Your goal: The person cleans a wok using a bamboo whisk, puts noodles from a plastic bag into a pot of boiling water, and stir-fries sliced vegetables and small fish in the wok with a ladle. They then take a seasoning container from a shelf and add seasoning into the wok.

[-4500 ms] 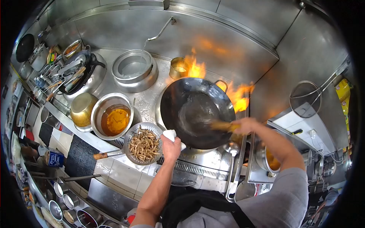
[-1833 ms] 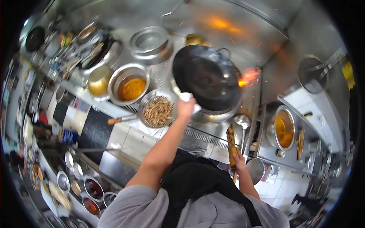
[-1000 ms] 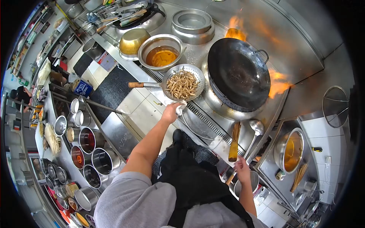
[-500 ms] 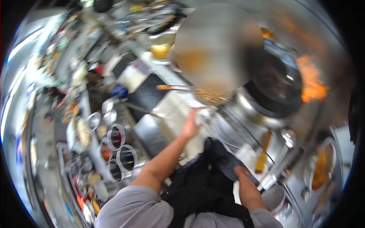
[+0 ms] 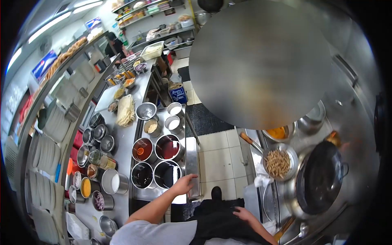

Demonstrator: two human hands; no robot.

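Note:
My left hand [image 5: 184,185] hangs in the air beside the tall steel pot of dark liquid [image 5: 167,174], fingers loosely extended with nothing in them. Left of that pot stands another dark-filled pot [image 5: 142,175]. Behind them are two pots of reddish liquid, one of them [image 5: 143,149] with something orange in it. My right hand [image 5: 243,214] is low in front of my black apron [image 5: 218,228], near the stove side; its fingers are apart and no object shows in them.
At right, a wok [image 5: 320,177] sits on the stove beside a strainer of brown fried strips [image 5: 278,163] with a wooden handle. A white cloth [image 5: 263,179] lies on the counter edge. Prep bowls line the left counter [image 5: 122,147]. A person [image 5: 115,45] stands far back. A blurred disc hides the upper right.
The view has swung from the stove toward the aisle and the left counter. My left hand has gone from near the white cloth at the stove edge to beside the pots.

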